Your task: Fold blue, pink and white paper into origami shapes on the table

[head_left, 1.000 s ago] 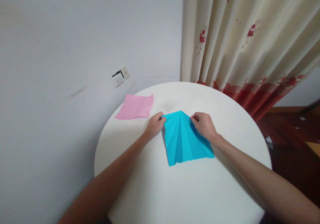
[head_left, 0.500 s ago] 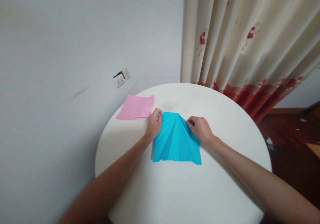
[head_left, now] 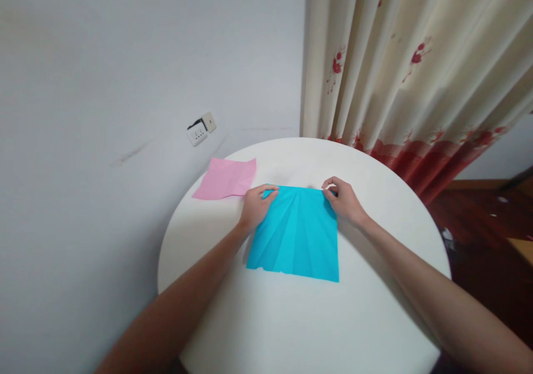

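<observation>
A creased sheet of blue paper [head_left: 297, 235] lies spread in front of me, with fold lines fanning down from the middle of its far edge. Its near edge is slightly ragged. My left hand [head_left: 257, 204] pinches the far left corner between thumb and forefinger. At the far right corner, my right hand [head_left: 343, 200] is closed in a pinch on the paper, forefinger arched above the thumb. A sheet of pink paper [head_left: 227, 178], its corners slightly lifted, lies just beyond my left hand and is not held.
Both sheets rest on a round white table [head_left: 266, 318]. A wall with a white socket [head_left: 197, 133] rises at the left. Cream curtains with a red hem [head_left: 375, 74] hang behind the table on the right, above a dark floor [head_left: 478, 235].
My right hand has moved from the paper's right side up to its far right corner, and that side now lies flatter and wider. My left forefinger has stretched along the far edge.
</observation>
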`<act>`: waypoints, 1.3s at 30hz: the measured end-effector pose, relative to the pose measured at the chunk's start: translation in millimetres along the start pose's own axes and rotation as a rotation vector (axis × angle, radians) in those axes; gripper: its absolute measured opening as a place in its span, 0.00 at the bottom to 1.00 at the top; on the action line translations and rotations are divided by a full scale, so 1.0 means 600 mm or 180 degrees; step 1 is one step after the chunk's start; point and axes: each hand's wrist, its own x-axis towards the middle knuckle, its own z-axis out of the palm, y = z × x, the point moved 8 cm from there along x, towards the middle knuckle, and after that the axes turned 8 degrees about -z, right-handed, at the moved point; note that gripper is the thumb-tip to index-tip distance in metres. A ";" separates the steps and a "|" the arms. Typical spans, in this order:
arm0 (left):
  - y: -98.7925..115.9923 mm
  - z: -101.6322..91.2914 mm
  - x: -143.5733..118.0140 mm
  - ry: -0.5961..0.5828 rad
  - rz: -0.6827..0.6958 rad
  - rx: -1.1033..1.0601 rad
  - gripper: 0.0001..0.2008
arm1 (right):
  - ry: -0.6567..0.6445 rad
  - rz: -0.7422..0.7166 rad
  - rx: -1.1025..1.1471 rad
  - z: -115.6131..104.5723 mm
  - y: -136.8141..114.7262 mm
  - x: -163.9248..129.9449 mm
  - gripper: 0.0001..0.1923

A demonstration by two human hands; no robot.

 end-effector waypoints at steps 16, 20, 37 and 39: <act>-0.035 0.005 0.000 0.0001 -0.0469 -0.1017 0.21 | 0.0623 0.0634 0.0718 -0.015 0.023 -0.007 0.20; -0.040 0.007 0.001 -0.0155 -0.0541 -0.1156 0.16 | 0.0646 0.0836 0.1138 -0.003 0.036 -0.014 0.18; -0.032 -0.003 0.021 -0.0661 -0.0237 -0.0721 0.19 | -0.0044 0.0517 0.1347 -0.021 0.013 0.007 0.19; -0.033 -0.003 0.023 -0.0822 -0.0284 -0.0614 0.18 | -0.0324 0.0428 0.1414 -0.015 0.007 0.007 0.19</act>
